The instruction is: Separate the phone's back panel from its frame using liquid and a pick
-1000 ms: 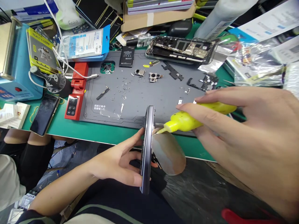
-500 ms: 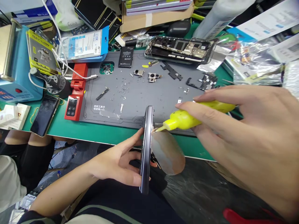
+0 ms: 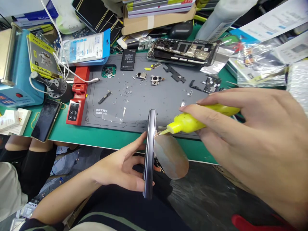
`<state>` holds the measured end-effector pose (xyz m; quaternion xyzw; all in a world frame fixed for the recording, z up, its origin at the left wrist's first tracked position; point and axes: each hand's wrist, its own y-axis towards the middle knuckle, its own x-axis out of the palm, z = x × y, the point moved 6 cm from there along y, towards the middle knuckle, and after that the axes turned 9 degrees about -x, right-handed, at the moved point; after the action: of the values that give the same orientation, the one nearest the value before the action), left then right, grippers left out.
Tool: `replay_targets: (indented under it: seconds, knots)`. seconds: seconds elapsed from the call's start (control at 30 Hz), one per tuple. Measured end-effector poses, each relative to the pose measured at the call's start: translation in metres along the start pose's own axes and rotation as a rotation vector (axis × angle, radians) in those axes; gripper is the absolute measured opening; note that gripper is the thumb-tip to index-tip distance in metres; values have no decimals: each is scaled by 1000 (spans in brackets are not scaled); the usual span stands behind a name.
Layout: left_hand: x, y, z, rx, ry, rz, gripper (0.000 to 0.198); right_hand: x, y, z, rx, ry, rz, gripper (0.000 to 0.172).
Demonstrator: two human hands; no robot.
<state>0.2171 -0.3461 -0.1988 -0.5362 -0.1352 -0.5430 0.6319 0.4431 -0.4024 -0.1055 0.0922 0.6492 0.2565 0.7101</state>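
My left hand [image 3: 120,165] grips a dark smartphone [image 3: 149,154] that stands edge-on toward me at the table's front edge. Its fingers wrap round both sides; the phone's inner face is turned right and mostly hidden. A thin, greyish, round-ended sheet [image 3: 172,157] sticks out from that right side, with some small loose parts below it. In my right hand [image 3: 240,144] is a yellow squeeze bottle [image 3: 187,123], tilted down to the left. The bottle's narrow nozzle tip is at the gap between phone and sheet; whether it touches, I cannot tell.
On the grey work mat [image 3: 134,112] lie several tiny screws, a black battery [image 3: 128,59], camera modules [image 3: 156,79] and brackets. An opened phone [image 3: 181,53] lies behind them. At left are a red control unit [image 3: 75,110] and another phone [image 3: 46,119]. Another person's knees [image 3: 29,144] show.
The whole view has shifted slightly. Both hands keep their hold, and the nozzle stays by the phone's right side.
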Motion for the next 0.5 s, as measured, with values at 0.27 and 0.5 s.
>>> replay_targets:
  seconds: [0.27, 0.5]
  knots:
    - [-3, -1, -5, 4, -19, -10, 147, 4, -3, 0, -1, -9, -4, 27]
    - [-4, 1, -4, 7, 17, 19, 145, 1, -1, -3, -13, -21, 10, 27]
